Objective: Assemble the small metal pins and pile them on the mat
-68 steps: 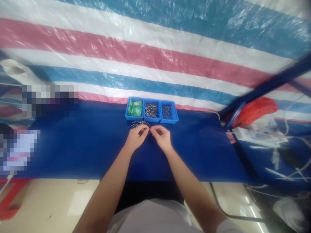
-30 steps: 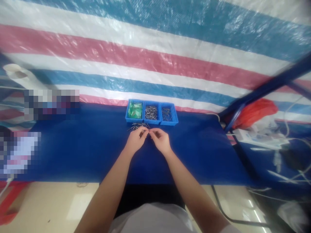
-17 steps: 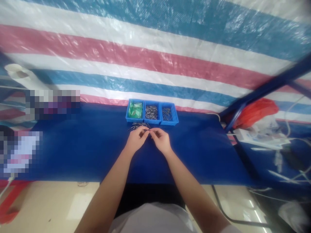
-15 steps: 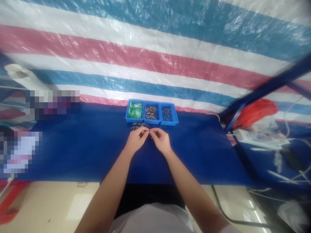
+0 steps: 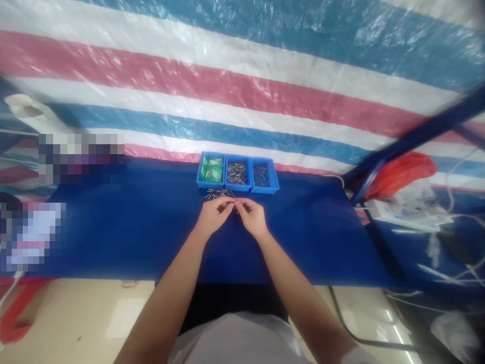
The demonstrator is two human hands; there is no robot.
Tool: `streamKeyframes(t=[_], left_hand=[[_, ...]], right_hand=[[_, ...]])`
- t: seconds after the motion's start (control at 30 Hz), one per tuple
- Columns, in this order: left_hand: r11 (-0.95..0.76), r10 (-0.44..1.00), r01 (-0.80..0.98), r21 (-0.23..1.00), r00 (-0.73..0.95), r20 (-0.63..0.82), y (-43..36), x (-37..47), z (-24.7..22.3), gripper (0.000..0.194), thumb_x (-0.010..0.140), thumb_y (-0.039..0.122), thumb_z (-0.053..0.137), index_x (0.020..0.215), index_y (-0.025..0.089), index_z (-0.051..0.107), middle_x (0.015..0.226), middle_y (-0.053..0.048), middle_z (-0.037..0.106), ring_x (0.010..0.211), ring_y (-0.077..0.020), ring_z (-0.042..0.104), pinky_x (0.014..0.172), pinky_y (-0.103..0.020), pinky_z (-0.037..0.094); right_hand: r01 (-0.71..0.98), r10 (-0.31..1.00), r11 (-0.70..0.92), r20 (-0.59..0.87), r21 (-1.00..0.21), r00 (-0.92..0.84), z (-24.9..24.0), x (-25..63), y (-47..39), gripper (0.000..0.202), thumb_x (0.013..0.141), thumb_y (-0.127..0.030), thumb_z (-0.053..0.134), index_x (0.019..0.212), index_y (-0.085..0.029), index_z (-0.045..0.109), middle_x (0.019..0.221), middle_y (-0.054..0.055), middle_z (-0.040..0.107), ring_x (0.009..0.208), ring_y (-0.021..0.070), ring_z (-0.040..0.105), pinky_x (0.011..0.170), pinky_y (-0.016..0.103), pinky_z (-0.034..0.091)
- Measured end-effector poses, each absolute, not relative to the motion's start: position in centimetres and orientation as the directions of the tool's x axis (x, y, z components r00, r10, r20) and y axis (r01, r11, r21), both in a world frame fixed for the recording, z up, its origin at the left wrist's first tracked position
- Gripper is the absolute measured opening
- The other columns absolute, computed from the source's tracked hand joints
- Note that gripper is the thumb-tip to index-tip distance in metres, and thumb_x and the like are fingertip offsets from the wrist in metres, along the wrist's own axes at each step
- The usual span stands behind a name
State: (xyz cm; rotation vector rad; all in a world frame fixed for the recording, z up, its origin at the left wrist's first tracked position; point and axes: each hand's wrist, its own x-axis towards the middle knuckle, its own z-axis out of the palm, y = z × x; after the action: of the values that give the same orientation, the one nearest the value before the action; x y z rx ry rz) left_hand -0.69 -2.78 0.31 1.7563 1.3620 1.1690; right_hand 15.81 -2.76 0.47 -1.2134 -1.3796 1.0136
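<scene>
While left hand [image 5: 215,216] and right hand [image 5: 253,216] meet at frame centre, fingertips pinched, gripped item too small to identify; metal pins [image 5: 219,194] just above on counter [image 5: 132,222].

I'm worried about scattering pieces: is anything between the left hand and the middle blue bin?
Yes. A low pile of loose metal pieces lies on the blue table just beyond the left hand, with the pile's right end in front of the middle blue bin. Nothing taller is visible there.

The person wears a pale grey top [image 5: 233,338] with a short sleeve; both hands [image 5: 214,217] are bare.
</scene>
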Motion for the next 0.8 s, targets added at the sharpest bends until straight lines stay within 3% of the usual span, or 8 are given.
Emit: streamKeyframes(t=[0.17,0.43,0.8], left_hand=[[-0.282,0.959,0.432,0.857,0.125,0.253,-2.70,-0.68,0.26,0.026,0.089,0.035,0.067,0.110,0.026,0.078,0.071,0.002,0.071,0.061,-0.0103,0.062,0.069,-0.025,0.053],[-0.297,0.954,0.435,0.850,0.109,0.278,-2.69,-0.75,0.64,0.026,0.096,0.036,0.059,0.110,0.024,0.078,0.101,-0.004,0.079,0.080,-0.0151,0.071,0.080,-0.029,0.057],[-0.265,0.964,0.489,0.831,0.142,0.223,-2.86,-0.91,1.17,0.037,0.100,0.045,0.050,0.096,0.020,0.078,0.081,-0.003,0.076,0.076,-0.0157,0.069,0.073,-0.026,0.052]], right_hand=[[0.188,0.987,0.162,0.160,-0.969,-0.023,0.65,15.85,-2.84,0.036,0.088,-0.055,0.068,0.088,-0.021,0.079,0.083,0.006,0.078,0.072,0.0215,0.072,0.070,0.035,0.060],[0.080,0.993,0.122,0.122,-0.989,0.001,0.86,15.84,-2.64,0.034,0.081,-0.054,0.076,0.087,-0.020,0.077,0.080,0.005,0.076,0.068,0.0186,0.070,0.070,0.035,0.061],[-0.276,0.999,0.014,0.006,-0.961,0.032,0.14,16.07,-1.99,0.031,0.071,-0.042,0.087,0.088,-0.020,0.076,0.076,0.002,0.075,0.062,0.0146,0.066,0.066,0.033,0.059]])
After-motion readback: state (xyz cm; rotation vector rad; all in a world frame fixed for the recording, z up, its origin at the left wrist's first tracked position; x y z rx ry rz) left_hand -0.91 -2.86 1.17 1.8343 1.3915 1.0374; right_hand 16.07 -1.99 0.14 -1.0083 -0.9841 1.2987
